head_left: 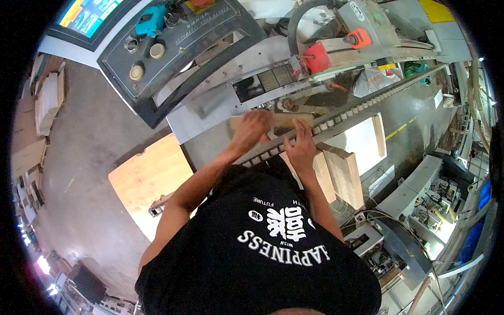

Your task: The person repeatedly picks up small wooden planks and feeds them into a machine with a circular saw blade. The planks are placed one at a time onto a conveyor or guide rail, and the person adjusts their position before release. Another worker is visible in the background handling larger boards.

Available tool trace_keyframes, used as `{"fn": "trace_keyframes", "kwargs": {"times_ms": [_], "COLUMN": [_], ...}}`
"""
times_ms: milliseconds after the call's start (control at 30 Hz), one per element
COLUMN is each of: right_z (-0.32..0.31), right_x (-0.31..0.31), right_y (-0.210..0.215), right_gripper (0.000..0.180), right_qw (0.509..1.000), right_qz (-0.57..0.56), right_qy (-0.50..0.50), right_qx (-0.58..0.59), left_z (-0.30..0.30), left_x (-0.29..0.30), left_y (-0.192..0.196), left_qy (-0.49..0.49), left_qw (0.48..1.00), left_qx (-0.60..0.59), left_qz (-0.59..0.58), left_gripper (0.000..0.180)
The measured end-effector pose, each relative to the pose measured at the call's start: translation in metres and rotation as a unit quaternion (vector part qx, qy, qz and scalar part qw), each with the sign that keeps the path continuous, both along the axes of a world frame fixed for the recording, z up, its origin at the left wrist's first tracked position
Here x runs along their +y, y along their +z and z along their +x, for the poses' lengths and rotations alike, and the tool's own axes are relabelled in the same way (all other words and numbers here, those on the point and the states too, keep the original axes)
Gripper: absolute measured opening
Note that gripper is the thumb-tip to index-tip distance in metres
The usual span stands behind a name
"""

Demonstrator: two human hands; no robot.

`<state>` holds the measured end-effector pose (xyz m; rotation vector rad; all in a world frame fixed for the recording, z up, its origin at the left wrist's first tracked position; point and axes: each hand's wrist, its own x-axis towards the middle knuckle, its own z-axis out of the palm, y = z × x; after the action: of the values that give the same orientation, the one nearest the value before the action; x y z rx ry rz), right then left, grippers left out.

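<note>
A narrow light-brown wooden strip [289, 120] lies across the machine bed, just beyond the roller rail [353, 111]. My left hand [253, 127] is over the strip's left part, its fingers smeared by motion, so I cannot tell whether they grip it. Nearer its right end is my right hand [302, 147], fingers stretched forward and apart, the fingertips touching the strip and the thumb by the rail. My hands partly cover the strip.
A dark control panel [210, 39] with knobs and a lit screen [86, 18] stand at the far left. A red block [317, 56] sits on the machine. Pale boards [344, 173] lean right of me; a wooden panel [152, 176] lies left. More machinery [436, 205] stands at the right.
</note>
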<state>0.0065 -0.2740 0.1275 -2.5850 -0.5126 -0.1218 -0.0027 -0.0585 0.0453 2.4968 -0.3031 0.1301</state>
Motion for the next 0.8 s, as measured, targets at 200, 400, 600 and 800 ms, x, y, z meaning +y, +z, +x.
{"fn": "trace_keyframes", "kwargs": {"times_ms": [200,400,600,800], "right_z": [0.039,0.077,0.085,0.081], "right_x": [0.065,0.138,0.164,0.172], "right_y": [-0.075,-0.078,-0.082,-0.086], "right_gripper": [0.054,0.083,0.078,0.082], "right_qw": [0.837,0.658,0.615,0.606], "right_qz": [0.361,0.503,0.601,0.623], "right_qy": [-0.085,-0.148,-0.122,-0.071], "right_qx": [0.401,0.540,0.496,0.489], "left_z": [0.022,0.034,0.030,-0.003], "left_x": [0.086,0.101,0.117,0.158], "left_y": [-0.020,-0.017,-0.035,-0.028], "left_qy": [0.147,0.234,0.257,0.230], "left_qw": [0.986,0.966,0.956,0.964], "left_qx": [-0.063,-0.096,-0.129,-0.110], "left_qz": [0.049,0.046,0.049,0.079], "left_gripper": [0.054,0.040,0.026,0.029]}}
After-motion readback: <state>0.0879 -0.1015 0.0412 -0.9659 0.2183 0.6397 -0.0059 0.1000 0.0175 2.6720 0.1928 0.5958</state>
